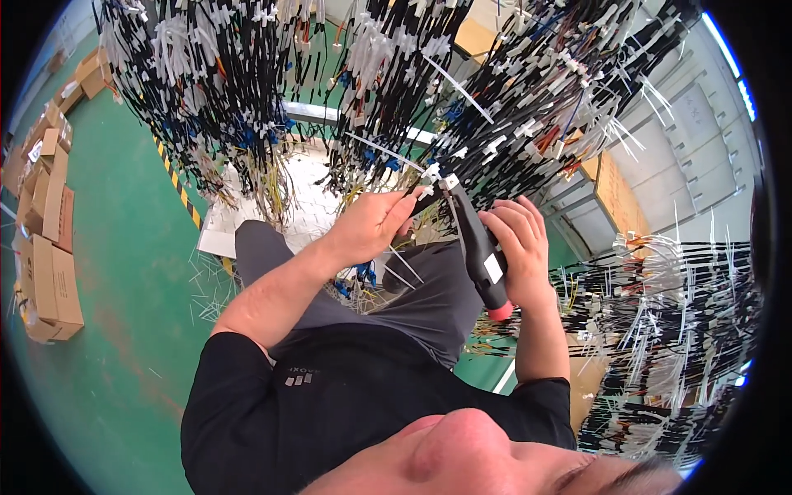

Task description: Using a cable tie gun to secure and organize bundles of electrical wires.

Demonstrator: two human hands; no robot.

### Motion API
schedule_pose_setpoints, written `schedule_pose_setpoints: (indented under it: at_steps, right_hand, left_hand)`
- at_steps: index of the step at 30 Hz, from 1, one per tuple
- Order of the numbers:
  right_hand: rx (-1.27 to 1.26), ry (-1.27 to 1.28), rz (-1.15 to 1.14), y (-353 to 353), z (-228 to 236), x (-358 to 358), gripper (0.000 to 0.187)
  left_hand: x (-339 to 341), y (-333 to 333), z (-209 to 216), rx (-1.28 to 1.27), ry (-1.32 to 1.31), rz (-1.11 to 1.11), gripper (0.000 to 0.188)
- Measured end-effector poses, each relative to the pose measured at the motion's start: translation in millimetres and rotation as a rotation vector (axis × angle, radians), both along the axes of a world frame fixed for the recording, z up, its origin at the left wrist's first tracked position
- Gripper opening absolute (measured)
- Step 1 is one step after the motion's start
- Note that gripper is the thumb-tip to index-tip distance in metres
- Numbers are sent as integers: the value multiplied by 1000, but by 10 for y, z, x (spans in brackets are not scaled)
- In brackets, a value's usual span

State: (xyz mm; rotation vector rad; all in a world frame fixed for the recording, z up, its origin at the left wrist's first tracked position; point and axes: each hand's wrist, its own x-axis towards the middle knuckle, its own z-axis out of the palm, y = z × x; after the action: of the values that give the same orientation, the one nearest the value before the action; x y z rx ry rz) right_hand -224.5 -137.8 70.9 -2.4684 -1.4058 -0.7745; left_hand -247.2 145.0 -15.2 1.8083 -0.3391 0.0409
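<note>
My right hand (523, 252) is closed around a black cable tie gun (473, 239) with a red end. The gun's nose points up and away from me, touching or just beside a white cable tie clip (431, 173) on a black wire harness (450, 157). My left hand (369, 224) pinches that harness just below the clip. A long white tie tail (384, 152) sticks out to the left of it. Several hanging black wire harnesses (371, 74) with white connectors and clips surround the spot; the exact contact at the nose is too small to make out.
Hanging bundles (198, 74) fill the far side, and more harnesses (660, 305) hang at the right. Cardboard boxes (54, 285) line the green floor (124, 247) at the left. Cut tie tails (216, 289) litter the floor near my leg. A metal rail (318, 113) runs behind the bundles.
</note>
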Motion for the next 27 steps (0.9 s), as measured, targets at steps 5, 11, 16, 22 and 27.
schedule_pose_setpoints:
  at_steps: [5, 11, 16, 22, 27]
  right_hand:
    - [47, 254, 59, 6, 129, -20, 52]
    - [-2, 248, 80, 64, 329, -40, 48]
    - [59, 300, 50, 140, 293, -64, 39]
    - [55, 217, 26, -58, 20, 13, 26]
    - [20, 145, 38, 87, 65, -29, 48]
  left_hand:
    - [-14, -89, -48, 106, -337, 154, 36]
    - [-58, -142, -55, 265, -517, 191, 39]
    - [-74, -128, -77, 391, -520, 242, 41]
    - [-27, -98, -120, 339, -533, 260, 40]
    - [-13, -77, -120, 337, -548, 281, 39]
